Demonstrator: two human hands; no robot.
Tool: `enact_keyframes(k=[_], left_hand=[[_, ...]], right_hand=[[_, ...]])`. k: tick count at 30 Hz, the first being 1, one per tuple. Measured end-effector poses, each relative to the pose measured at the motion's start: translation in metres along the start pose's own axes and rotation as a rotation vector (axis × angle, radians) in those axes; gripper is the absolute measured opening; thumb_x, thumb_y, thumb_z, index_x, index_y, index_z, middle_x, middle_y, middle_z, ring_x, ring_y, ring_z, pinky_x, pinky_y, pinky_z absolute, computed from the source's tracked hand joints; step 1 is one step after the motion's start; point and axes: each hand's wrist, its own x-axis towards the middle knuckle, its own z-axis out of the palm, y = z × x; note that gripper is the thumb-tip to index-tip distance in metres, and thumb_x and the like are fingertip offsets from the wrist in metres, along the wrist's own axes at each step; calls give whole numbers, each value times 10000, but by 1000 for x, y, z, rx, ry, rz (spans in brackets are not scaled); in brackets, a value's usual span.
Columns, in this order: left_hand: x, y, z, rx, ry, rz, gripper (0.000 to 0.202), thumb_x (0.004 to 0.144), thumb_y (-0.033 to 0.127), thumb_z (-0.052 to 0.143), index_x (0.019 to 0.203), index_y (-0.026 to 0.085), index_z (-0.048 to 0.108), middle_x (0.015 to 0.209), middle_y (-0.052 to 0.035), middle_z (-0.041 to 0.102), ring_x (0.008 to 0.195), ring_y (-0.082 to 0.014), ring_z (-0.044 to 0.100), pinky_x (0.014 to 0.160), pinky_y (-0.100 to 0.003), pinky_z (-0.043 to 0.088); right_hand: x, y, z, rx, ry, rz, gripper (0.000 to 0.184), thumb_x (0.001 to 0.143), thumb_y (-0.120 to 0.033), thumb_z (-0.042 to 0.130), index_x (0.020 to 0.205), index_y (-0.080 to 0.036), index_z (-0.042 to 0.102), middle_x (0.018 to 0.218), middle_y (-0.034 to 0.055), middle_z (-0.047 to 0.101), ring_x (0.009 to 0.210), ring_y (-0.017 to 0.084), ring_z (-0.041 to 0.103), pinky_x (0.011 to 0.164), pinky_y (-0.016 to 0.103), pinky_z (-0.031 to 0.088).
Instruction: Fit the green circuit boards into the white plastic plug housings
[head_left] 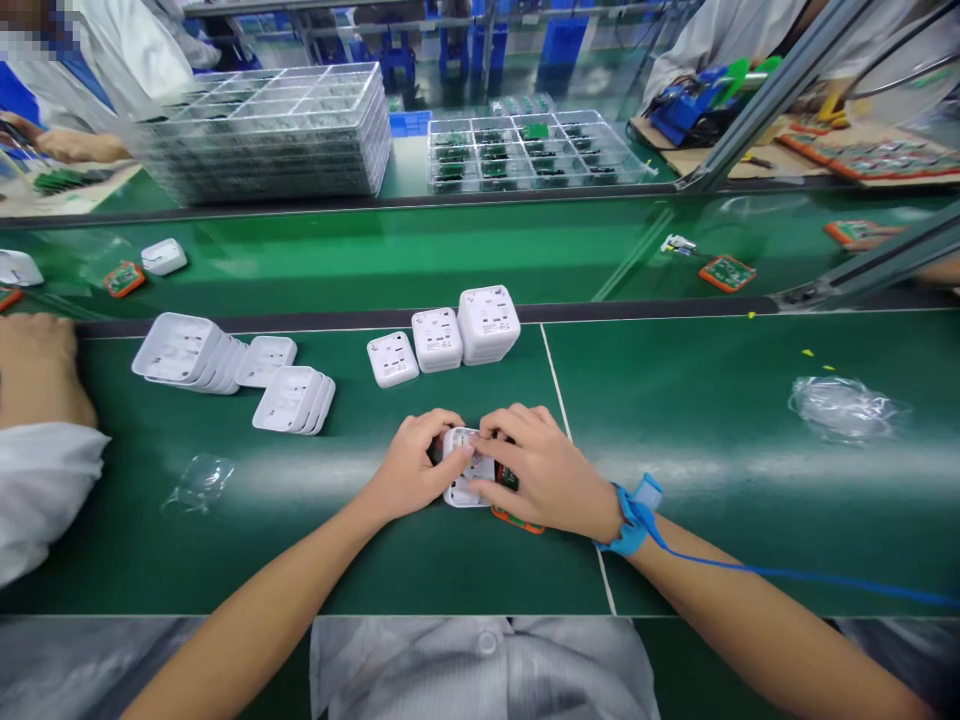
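A white plastic socket cover (457, 488) with its cut-outs showing lies on the green bench in front of me. My left hand (420, 465) grips its left side, the thumb lying across the face. From the right, my right hand (551, 475) has its fingertips curled onto the same cover. Partly hidden under my right hand is an orange-edged circuit board (521, 522), beside the cover's right edge. Around my right wrist is a blue wrist strap (634, 515) with a cord running right. What lies beneath the cover is hidden.
Stacked white covers (487, 325) stand ahead, more white covers (184, 350) to the left. Clear plastic bags (844, 408) lie right and left. Behind a dark rail, a green belt (420, 250) carries boards. A neighbour's arm (37, 400) rests at left. Clear trays (300, 130) stand beyond.
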Motion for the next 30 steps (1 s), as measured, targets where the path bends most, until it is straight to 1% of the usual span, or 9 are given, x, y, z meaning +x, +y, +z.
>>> enact_keyframes(k=[2,4,6,8,12,15,18,22,30], left_hand=[[-2,-2,-4,-9,-36,44,357,882,428,650,1175,244,561,1058,-20,692,915,-207,615,888,-375,394],[-5,-4,-7,9,-96,108,597,779,523,761,1254,253,520,1142,-41,665,964,-231,599,902,-385,409],[-6,-7,-9,42,-138,149,838,626,608,852,1290,252,485,1150,-57,644,958,-248,582,889,-392,425],[-6,-9,-8,82,-140,169,956,531,649,883,1291,246,465,1124,-64,636,942,-258,575,873,-401,429],[-4,-9,-2,146,-110,162,901,546,631,882,1242,238,466,1074,-61,632,917,-262,578,850,-408,420],[-3,-7,0,151,-94,141,854,565,590,885,1222,237,468,1086,-62,635,909,-256,583,846,-407,420],[-4,-6,0,143,-87,123,830,573,566,888,1212,236,473,1093,-63,635,903,-251,584,839,-405,428],[-5,-6,0,131,-80,105,842,549,557,901,1200,235,476,1089,-63,634,897,-252,586,839,-411,437],[-5,-6,1,110,-54,116,848,561,537,904,1220,231,467,1094,-58,644,882,-237,600,863,-409,433]], right_hand=[[-2,-3,1,1,35,36,315,931,-433,623,1079,-159,673,1042,100,648,914,227,538,760,364,374],[-4,-5,5,-1,109,79,204,948,-326,600,1032,-155,672,971,86,665,875,213,536,737,353,368],[-5,-8,10,-15,147,91,122,948,-230,571,940,-160,670,873,63,667,822,199,525,711,343,357],[-4,-10,14,-52,140,53,133,948,-209,562,877,-162,664,820,52,662,794,196,516,696,342,347],[-1,-14,15,-160,142,-47,156,947,-178,563,827,-155,661,809,56,665,802,209,525,700,360,338],[0,-16,14,-202,102,-44,166,935,-126,553,806,-154,653,812,61,662,799,213,532,691,364,338],[-1,-15,14,-157,71,-16,195,960,-123,507,835,-157,652,828,66,664,784,207,537,686,355,360],[-2,-14,17,-153,116,-2,228,972,-115,464,844,-159,647,825,79,662,753,208,533,699,355,388],[-4,-17,27,-131,199,32,181,964,-108,489,869,-132,641,832,96,668,788,219,580,734,352,428]])
